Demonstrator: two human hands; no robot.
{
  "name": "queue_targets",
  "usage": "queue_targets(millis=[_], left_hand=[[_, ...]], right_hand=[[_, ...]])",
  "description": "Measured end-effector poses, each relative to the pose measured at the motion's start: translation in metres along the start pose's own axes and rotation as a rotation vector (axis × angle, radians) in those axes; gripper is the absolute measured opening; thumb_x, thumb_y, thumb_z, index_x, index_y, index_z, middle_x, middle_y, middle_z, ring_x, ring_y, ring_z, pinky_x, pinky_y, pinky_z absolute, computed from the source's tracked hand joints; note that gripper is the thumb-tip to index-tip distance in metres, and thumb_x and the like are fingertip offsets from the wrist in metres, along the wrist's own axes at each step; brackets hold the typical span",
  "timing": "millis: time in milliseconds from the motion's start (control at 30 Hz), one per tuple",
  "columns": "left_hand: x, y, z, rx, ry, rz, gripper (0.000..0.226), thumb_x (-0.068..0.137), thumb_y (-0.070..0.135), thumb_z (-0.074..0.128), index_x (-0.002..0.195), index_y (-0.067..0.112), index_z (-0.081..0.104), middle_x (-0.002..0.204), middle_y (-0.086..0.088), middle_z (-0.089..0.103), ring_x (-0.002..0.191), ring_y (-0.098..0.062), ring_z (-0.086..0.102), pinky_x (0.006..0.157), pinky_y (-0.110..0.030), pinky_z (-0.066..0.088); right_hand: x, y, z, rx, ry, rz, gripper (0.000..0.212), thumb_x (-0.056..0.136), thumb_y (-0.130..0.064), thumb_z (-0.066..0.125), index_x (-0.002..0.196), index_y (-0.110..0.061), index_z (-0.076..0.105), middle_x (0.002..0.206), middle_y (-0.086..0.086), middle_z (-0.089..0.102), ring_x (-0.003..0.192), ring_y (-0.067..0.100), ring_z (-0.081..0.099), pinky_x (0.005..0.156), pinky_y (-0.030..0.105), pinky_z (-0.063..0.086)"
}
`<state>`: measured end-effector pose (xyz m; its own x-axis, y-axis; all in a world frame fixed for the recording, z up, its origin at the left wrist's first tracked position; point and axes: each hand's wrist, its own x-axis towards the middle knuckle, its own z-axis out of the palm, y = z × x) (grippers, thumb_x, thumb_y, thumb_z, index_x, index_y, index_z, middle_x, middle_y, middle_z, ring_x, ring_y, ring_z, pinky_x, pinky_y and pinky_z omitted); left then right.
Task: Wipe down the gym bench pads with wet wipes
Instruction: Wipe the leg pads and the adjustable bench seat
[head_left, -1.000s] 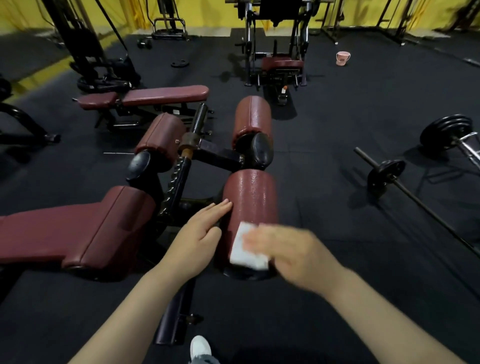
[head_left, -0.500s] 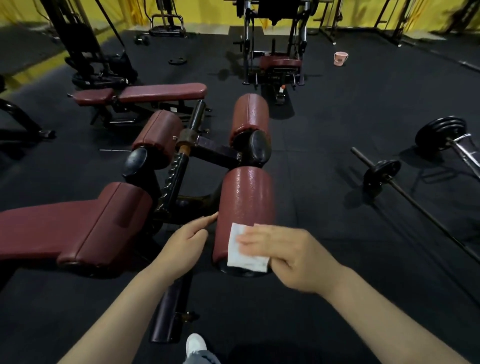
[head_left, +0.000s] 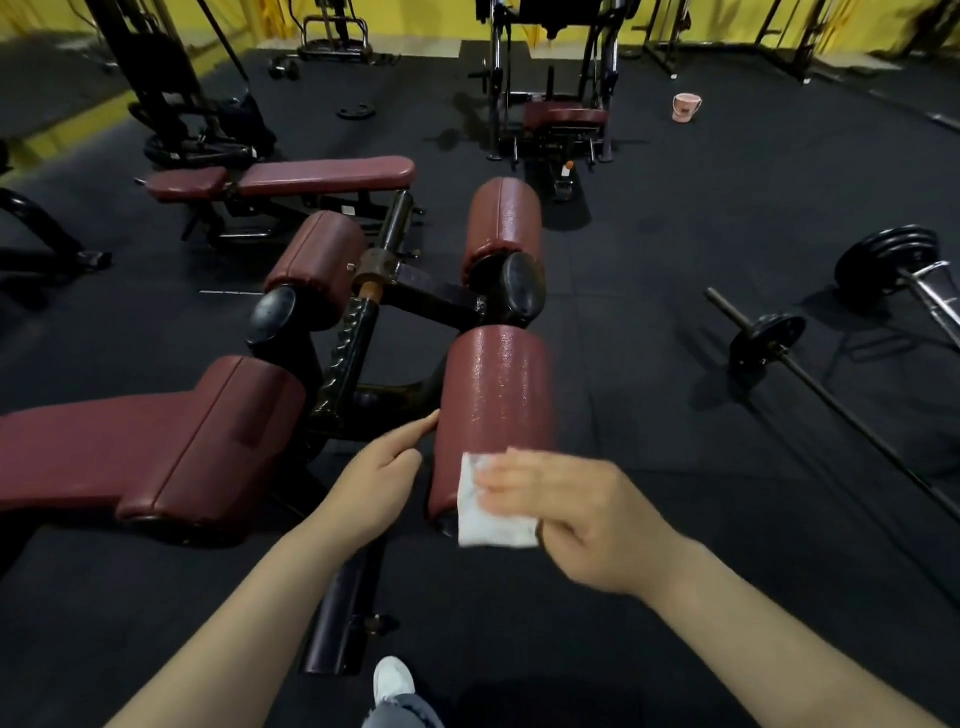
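The right hand (head_left: 576, 514) presses a white folded wet wipe (head_left: 491, 512) onto the near end of the maroon vinyl roller pad (head_left: 496, 400); the left hand (head_left: 376, 480), fingers straight, steadies its side. Firm overlapping strokes around the curve would suit best

**Counts on the gym floor**

Four maroon roller pads sit on the nearest machine: one at near right (head_left: 493, 415), one at far right (head_left: 503, 221), one at far left (head_left: 317, 257) and one at near left, where it joins the long seat pad (head_left: 78, 447). There is one white wipe (head_left: 485, 512). Two hands are in view, the left hand (head_left: 371, 486) and the right hand (head_left: 576, 514). One flat bench (head_left: 291, 176) stands behind. One barbell (head_left: 831, 395) lies on the floor at right. One pink bucket (head_left: 685, 107) sits far back. One white shoe (head_left: 393, 678) shows at the bottom edge.
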<state>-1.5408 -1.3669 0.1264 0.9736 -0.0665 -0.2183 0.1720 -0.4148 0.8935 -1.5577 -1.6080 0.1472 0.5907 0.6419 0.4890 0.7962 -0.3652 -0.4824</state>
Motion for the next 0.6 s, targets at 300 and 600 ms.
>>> queue_targets(millis=[300, 600], left_hand=[[-0.011, 0.025, -0.001, 0.115, 0.058, 0.066, 0.055, 0.096, 0.007, 0.037, 0.142, 0.036, 0.047, 0.142, 0.028, 0.036, 0.140, 0.010, 0.020, 0.115, -0.013, 0.011], [-0.016, 0.018, 0.003, 0.120, 0.055, 0.157, 0.063, 0.095, -0.002, 0.035, 0.142, 0.040, 0.046, 0.137, 0.043, 0.036, 0.139, 0.017, 0.021, 0.114, -0.014, 0.015]], right_hand=[[0.084, 0.099, -0.024, -0.251, 0.110, 0.347, 0.051, 0.082, 0.004, 0.043, 0.120, -0.016, 0.070, 0.126, -0.001, 0.066, 0.120, 0.016, 0.060, 0.102, 0.040, 0.047], [-0.020, 0.002, -0.001, -0.004, 0.143, 0.096, 0.050, 0.077, 0.012, 0.039, 0.111, -0.004, 0.072, 0.122, 0.005, 0.067, 0.121, 0.014, 0.060, 0.103, 0.033, 0.048]])
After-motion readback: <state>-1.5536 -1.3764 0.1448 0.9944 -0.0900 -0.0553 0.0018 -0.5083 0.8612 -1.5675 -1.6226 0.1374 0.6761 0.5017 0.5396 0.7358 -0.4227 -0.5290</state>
